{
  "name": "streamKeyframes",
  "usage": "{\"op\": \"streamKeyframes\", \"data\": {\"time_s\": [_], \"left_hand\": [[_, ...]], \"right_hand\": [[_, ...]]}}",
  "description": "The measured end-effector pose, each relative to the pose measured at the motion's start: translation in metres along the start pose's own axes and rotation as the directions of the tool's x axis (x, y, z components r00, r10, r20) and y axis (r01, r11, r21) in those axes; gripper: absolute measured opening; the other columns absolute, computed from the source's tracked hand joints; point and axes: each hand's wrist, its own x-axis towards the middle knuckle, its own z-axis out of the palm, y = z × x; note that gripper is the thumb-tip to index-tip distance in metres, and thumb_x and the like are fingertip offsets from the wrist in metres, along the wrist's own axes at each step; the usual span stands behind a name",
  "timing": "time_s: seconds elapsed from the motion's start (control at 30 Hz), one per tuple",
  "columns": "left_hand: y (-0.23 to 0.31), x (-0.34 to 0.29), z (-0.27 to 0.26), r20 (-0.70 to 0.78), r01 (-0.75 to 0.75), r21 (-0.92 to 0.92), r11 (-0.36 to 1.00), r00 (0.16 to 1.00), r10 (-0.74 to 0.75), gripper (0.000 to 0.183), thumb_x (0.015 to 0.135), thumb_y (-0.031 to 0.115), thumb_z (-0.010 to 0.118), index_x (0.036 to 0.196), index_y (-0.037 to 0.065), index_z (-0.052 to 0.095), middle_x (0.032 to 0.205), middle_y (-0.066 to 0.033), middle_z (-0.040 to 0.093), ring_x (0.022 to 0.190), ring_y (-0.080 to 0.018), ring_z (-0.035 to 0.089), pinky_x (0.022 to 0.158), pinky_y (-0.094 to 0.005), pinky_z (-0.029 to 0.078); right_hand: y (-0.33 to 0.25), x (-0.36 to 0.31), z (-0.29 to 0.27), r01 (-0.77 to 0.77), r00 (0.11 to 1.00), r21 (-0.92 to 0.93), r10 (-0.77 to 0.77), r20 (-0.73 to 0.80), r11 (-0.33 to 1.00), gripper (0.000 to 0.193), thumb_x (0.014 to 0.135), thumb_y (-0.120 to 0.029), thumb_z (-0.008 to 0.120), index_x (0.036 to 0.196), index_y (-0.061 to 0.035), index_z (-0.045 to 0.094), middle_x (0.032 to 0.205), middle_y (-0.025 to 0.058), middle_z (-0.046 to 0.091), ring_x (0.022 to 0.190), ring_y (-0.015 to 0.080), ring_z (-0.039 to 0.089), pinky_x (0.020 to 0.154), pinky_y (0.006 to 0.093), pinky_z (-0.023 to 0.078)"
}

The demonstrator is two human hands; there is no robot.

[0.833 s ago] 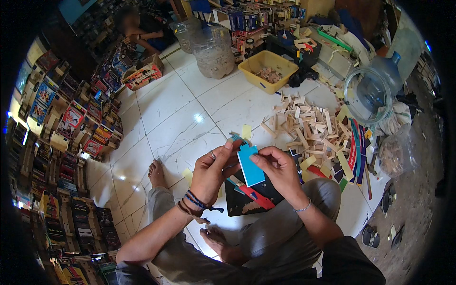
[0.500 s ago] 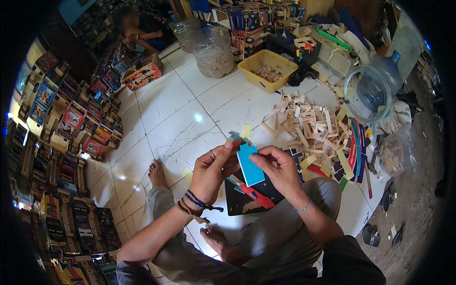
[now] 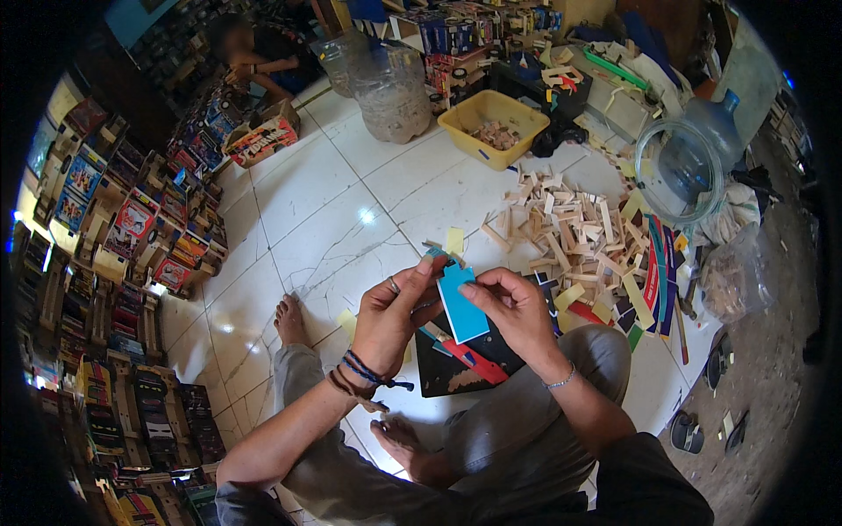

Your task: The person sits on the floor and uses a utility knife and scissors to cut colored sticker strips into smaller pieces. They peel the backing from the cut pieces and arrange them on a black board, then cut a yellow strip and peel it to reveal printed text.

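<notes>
My right hand [image 3: 517, 316] pinches a flat, bright blue rectangular piece [image 3: 465, 317] with a white edge and a narrower tab at its top. The thumb lies across its face. Beside the tab, my left hand [image 3: 386, 320] is closed, thumb against fingers, on a small teal piece [image 3: 436, 252]; whether this joins the blue one I cannot tell. Under the hands, a black board [image 3: 437, 375] lies by my folded leg, with a red strip [image 3: 478, 368] on it. The fingers behind the blue piece are partly hidden.
Loose wooden blocks [image 3: 561, 228] are heaped at right, with coloured strips [image 3: 656, 272] beside them. Beyond stands a yellow basin [image 3: 504, 158] near a cut plastic bottle [image 3: 395, 101]. Stacked toy trucks [image 3: 132, 215] line the left. Another person [image 3: 272, 61] sits at the far left.
</notes>
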Motion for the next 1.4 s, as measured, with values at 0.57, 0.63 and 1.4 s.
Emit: {"op": "streamKeyframes", "data": {"time_s": [0.57,0.63,1.4], "left_hand": [[-0.009,0.003,-0.001,0.016,-0.111,0.022,0.994,0.994,0.111,0.031,0.093,0.002,0.071,0.124,-0.004,0.066,0.113,-0.0132,0.074,0.102,-0.014,0.069,0.091,-0.0284,0.055],[-0.01,0.004,-0.001,0.02,-0.135,0.04,0.99,0.991,0.134,0.034,0.093,0.002,0.072,0.126,-0.003,0.065,0.111,-0.0126,0.074,0.1,-0.0131,0.069,0.089,-0.0276,0.055],[-0.012,0.003,-0.004,0.066,-0.237,0.133,0.962,0.971,0.23,0.035,0.096,0.001,0.067,0.13,-0.002,0.057,0.109,-0.0112,0.073,0.101,-0.0123,0.067,0.09,-0.027,0.053]], "right_hand": [[-0.002,-0.002,0.003,0.036,0.999,-0.031,-0.036,-0.011,0.999,0.017,0.094,-0.018,0.074,0.097,-0.0016,0.069,0.082,0.0007,0.069,0.076,0.003,0.06,0.066,0.0211,0.049],[-0.001,-0.002,0.004,0.042,0.999,-0.022,-0.043,-0.026,0.999,0.018,0.094,-0.018,0.074,0.098,-0.0012,0.069,0.083,0.0008,0.069,0.076,0.0032,0.061,0.066,0.0213,0.049],[0.004,-0.001,-0.004,0.037,0.992,0.06,-0.044,0.121,0.998,0.022,0.094,-0.02,0.074,0.102,0.0004,0.069,0.092,0.0023,0.07,0.084,0.0054,0.065,0.072,0.0236,0.052]]}}
